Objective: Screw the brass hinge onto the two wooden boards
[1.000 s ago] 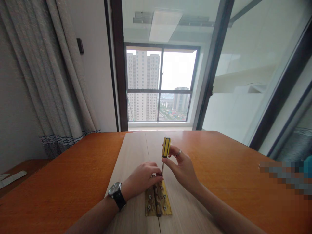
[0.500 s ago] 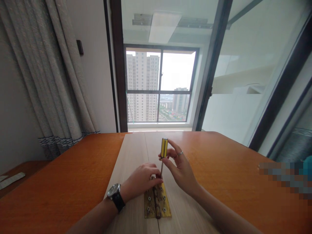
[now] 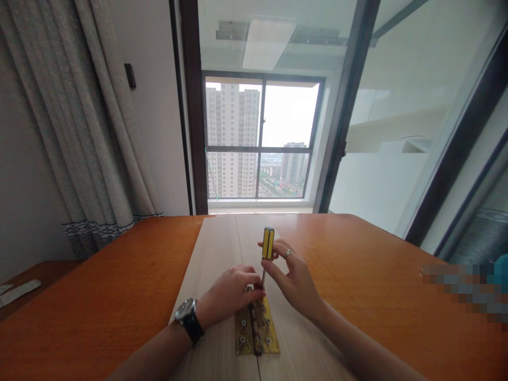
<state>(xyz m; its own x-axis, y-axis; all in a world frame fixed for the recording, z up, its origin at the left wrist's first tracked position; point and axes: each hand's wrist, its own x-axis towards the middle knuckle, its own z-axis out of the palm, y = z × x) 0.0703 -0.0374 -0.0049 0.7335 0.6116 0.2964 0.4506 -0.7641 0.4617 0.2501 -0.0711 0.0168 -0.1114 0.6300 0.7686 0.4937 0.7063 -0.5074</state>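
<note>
A brass-coloured hinge (image 3: 256, 333) lies flat along the seam between two pale wooden boards, with several cross-head screws standing in its leaves. My right hand (image 3: 296, 278) grips a screwdriver (image 3: 268, 244) by its yellow and black handle, thumb on the near side and fingers behind. The screwdriver stands nearly upright over the far end of the right leaf. My left hand (image 3: 236, 288), with a watch (image 3: 187, 313) on the wrist, rests over the hinge's far end. Its thumb and fingertips pinch together around the screwdriver's tip, hiding the tip and whatever is between them.
Beneath the hinge, the pale boards (image 3: 214, 248) lie on an orange-brown wooden table (image 3: 349, 248). A grey curtain (image 3: 99, 132) hangs at the left, beside a dark-framed glass door and window. White strips (image 3: 19, 292) lie on a lower surface at the far left.
My right fingers have shifted on the handle: the index finger has come down from its top. The screwdriver handle sits slightly lower. My left hand keeps its place.
</note>
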